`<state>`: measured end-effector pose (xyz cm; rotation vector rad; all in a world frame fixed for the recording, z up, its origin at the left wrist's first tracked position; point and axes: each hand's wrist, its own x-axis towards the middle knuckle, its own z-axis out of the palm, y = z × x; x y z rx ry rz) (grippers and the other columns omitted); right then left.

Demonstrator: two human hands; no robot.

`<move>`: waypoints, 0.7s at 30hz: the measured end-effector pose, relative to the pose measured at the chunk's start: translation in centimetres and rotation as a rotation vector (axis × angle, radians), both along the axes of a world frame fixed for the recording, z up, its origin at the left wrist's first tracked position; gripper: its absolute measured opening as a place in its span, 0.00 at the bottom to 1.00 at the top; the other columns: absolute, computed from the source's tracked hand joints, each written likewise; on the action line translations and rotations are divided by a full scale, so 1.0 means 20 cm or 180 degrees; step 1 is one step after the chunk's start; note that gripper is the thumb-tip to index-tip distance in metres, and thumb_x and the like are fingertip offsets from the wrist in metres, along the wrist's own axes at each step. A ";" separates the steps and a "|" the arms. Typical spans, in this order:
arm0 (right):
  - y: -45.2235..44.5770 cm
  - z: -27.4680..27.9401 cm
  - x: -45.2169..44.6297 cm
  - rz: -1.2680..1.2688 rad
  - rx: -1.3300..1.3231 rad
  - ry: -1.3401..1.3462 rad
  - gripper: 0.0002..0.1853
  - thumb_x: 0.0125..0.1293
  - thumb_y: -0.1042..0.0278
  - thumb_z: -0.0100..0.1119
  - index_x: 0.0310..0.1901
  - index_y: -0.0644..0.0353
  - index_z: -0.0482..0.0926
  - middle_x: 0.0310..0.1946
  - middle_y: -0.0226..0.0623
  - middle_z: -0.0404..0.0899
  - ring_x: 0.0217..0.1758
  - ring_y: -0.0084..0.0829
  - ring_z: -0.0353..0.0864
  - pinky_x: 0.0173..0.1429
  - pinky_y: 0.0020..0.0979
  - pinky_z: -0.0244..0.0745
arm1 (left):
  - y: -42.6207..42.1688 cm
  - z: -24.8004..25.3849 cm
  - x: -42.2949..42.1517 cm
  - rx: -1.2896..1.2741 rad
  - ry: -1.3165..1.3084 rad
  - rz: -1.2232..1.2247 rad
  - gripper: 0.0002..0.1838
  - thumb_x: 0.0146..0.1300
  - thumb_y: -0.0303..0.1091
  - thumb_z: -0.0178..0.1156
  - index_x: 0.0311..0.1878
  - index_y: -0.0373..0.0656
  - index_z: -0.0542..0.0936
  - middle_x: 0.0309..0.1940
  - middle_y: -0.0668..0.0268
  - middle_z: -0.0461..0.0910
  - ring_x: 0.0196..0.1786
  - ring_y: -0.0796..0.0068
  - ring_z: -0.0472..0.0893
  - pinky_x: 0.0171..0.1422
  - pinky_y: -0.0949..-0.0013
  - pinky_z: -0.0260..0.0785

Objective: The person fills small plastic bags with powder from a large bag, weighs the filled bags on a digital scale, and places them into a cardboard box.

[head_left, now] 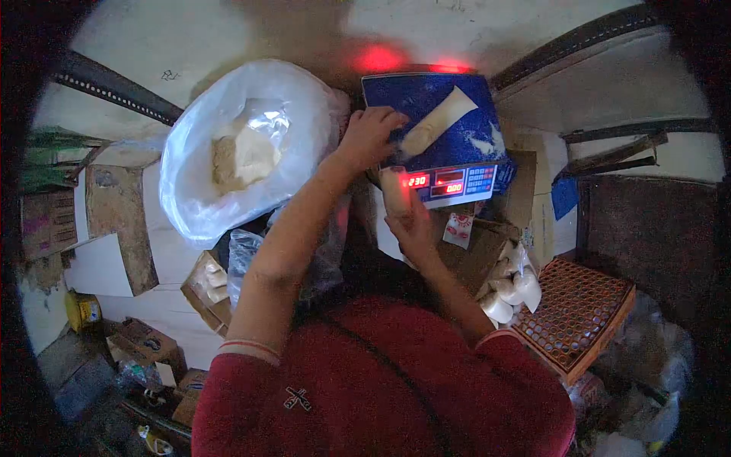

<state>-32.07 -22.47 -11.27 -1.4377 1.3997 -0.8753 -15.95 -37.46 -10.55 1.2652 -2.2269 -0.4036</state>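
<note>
A filled clear packet point(440, 120) lies slantwise on the blue top of a digital scale point(388, 90) with red lit digits. My left hand point(373, 135) is over the scale's left edge, beside the lower end of that packet, its fingers apart. In front of the display, my right hand point(412, 225) grips a second filled packet point(394, 193), which stands roughly upright and covers part of the panel. Left of the scale, a large open plastic bag point(186, 164) holds pale powder point(255, 156).
Several filled packets point(499, 301) lie in a cardboard box point(487, 259) at the right. Beside it is an orange perforated crate point(579, 312). An open carton point(205, 293) with more packets is at the left, with a yellow container point(84, 311) farther out.
</note>
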 end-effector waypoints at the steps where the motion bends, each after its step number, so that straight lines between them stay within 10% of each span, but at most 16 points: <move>1: 0.02 0.01 -0.02 -0.0032 0.0131 -0.0135 0.37 0.54 0.67 0.65 0.65 0.59 0.59 0.52 0.51 0.70 0.51 0.36 0.74 0.52 0.35 0.72 | 0.00 0.00 -0.01 -0.0202 0.0115 0.0006 0.22 0.49 0.35 0.61 0.51 0.50 0.74 0.49 0.60 0.73 0.54 0.56 0.70 0.55 0.49 0.60; 10: 0.03 -0.10 -0.08 -0.0041 -0.0419 0.0415 0.36 0.56 0.65 0.62 0.66 0.59 0.58 0.51 0.51 0.69 0.51 0.38 0.73 0.53 0.34 0.71 | -0.06 -0.02 -0.06 0.0364 -0.0559 -0.0553 0.10 0.46 0.36 0.61 0.35 0.52 0.80 0.36 0.67 0.78 0.47 0.62 0.75 0.52 0.56 0.63; 21: -0.12 -0.12 0.05 -0.0472 0.0094 0.0155 0.30 0.62 0.60 0.57 0.64 0.56 0.59 0.30 0.36 0.76 0.23 0.24 0.75 0.27 0.28 0.73 | -0.11 0.00 -0.07 0.0203 -0.0673 -0.1059 0.06 0.48 0.35 0.59 0.30 0.49 0.81 0.30 0.61 0.79 0.39 0.58 0.77 0.45 0.58 0.69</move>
